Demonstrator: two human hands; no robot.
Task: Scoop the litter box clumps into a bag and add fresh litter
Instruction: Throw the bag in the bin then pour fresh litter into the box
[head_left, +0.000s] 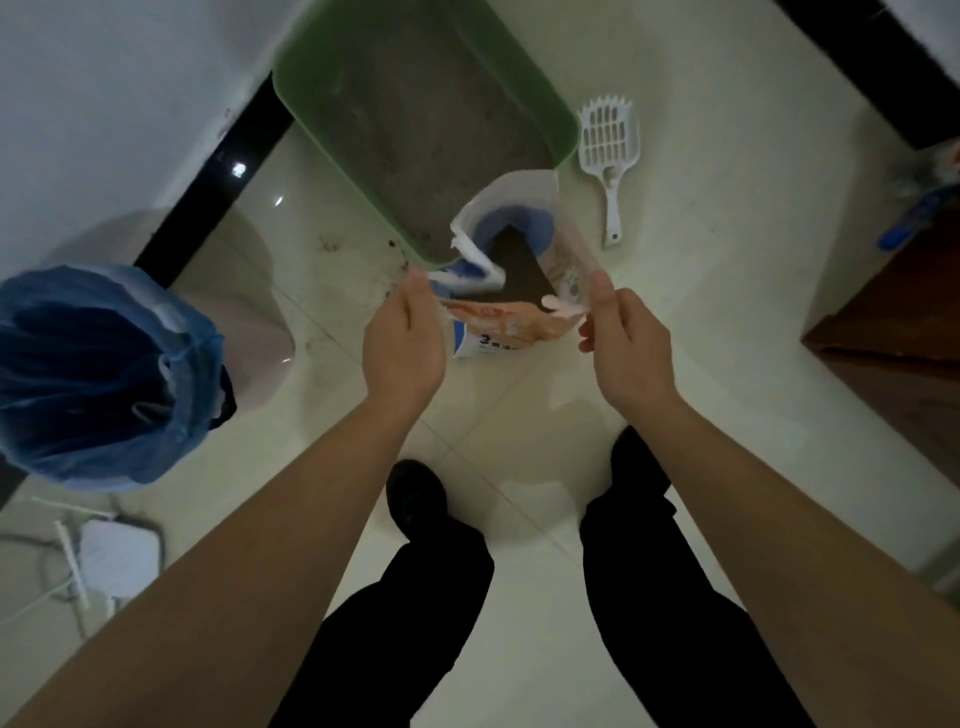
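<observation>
At centre, the open litter bag (511, 323) is held upright by its top edge, pinched at 9 o'clock by the left hand (402, 338) and at 3 o'clock by the right hand (628, 348). Just beyond it at 12 o'clock the litter box (304, 93) is seen. The scoop (608, 130) lies at 1 o'clock and the blue-lined bin (104, 364) at 9 o'clock.

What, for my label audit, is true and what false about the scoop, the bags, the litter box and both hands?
The white slotted plastic scoop lies on the floor beside the green plastic litter box. True.
Both hands grip the scoop. False: the left hand and right hand hold the white-and-orange litter bag open.
The litter box holds grey litter. True.
The blue plastic bin bag sits inside the litter box. False: it stands apart, at the left.
</observation>
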